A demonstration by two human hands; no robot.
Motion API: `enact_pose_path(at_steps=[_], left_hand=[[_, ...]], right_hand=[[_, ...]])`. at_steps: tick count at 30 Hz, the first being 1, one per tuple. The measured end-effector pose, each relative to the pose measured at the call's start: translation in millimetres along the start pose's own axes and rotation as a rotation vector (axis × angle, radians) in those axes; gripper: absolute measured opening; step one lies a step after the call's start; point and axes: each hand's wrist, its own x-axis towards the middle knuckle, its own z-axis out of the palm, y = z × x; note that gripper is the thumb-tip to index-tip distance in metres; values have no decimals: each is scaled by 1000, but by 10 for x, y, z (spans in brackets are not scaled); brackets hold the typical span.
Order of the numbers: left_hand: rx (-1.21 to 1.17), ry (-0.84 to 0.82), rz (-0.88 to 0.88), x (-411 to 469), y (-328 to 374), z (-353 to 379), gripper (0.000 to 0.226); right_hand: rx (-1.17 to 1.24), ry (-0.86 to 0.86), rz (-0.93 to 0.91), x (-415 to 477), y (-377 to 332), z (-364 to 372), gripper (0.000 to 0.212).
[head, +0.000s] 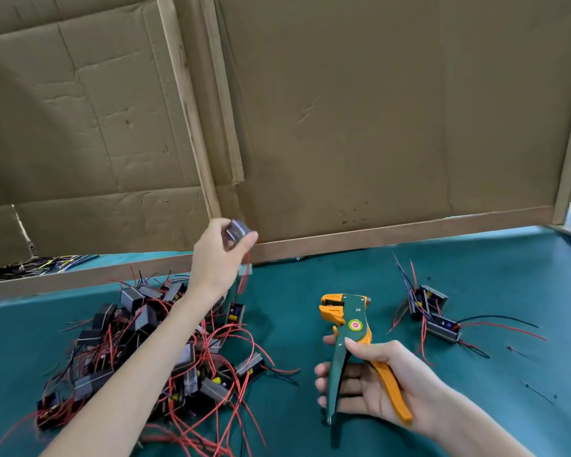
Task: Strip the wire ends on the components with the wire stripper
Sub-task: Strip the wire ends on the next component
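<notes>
One component (238,229) between left fingers (216,226)

Green-orange wire stripper (355,324) points upward; black red-wired components (144,319) lie heaped.

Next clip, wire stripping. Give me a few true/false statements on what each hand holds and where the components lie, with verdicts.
1. The right hand holds the wire stripper. True.
2. The left hand rests flat on the table. False: it is raised, its fingers holding a component with a red wire hanging from it.
3. The pile of components lies on the left part of the green mat. True.
4. The wire stripper is clamped on a wire. False: no wire shows in its head.
5. Nothing lies to the right of the wire stripper. False: a small group of components lies there.
</notes>
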Motion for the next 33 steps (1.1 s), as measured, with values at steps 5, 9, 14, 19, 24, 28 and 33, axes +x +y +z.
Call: enact_pose_path(at_steps=[5, 9, 14, 19, 24, 28, 33], left_hand=[[-1083, -197, -432, -189, 375, -78, 19], [-1407, -319, -651, -402, 397, -16, 18], [-1294, -291, -831, -512, 319, 117, 8], [-922, -381, -662, -572, 198, 145, 11], [-522, -363, -494, -583, 101, 138, 11], [-481, -483, -555, -603, 20, 97, 11], [-14, -816, -418, -680, -20, 166, 8]], right_hand=[[0, 17, -1, -2, -3, 12, 50], [-2, 13, -15, -10, -3, 16, 48], [-13, -4, -34, -6, -1, 9, 48], [-30, 6, -49, 12, 4, -1, 53], [-58, 32, -77, 21, 0, -20, 50], [-121, 80, -139, 24, -38, -59, 47], [-131, 147, -232, 46, -80, -95, 50]])
